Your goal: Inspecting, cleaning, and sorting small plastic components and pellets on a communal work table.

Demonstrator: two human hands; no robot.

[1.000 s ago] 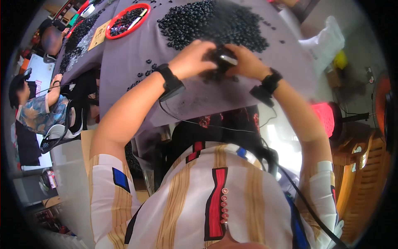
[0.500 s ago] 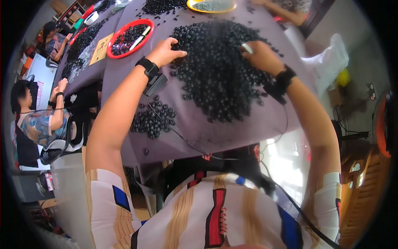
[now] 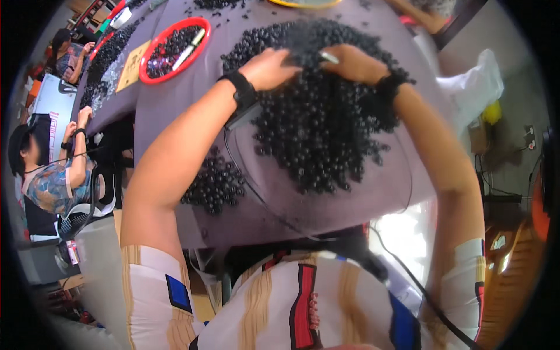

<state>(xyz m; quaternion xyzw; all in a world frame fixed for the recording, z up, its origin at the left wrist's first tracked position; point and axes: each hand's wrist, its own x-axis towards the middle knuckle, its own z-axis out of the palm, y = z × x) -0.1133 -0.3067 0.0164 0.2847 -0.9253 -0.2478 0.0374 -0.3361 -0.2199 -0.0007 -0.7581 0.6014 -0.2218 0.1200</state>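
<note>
A wide heap of small, shiny black bead-like pieces (image 3: 318, 134) covers the middle of the table. At its far part both hands reach in. My left hand (image 3: 270, 68) lies over the heap's left side, fingers and thumb apart, pointing right, holding nothing that I can see. My right hand (image 3: 357, 63) is closed round a short pale stick-like tool (image 3: 329, 57), whose end shows by the thumb; the rest is hidden in the hand. Between the hands the pieces are blurred. A smaller group of the same black pieces (image 3: 216, 186) lies nearer me, beside my left forearm.
A red oval tray (image 3: 206, 36) with dark pieces and a pale-handled tool stands left, next to a tan card (image 3: 131, 70). A yellow-rimmed dish (image 3: 303, 4) is at the far edge. Cables trail from my wrists. A white plastic bag (image 3: 475, 84) hangs right. Other people sit left.
My left hand has moved right, onto the heap. The right hand has shifted left and away from me, still gripping the pale tool. The heap has spread toward me, and the view has shifted slightly.
</note>
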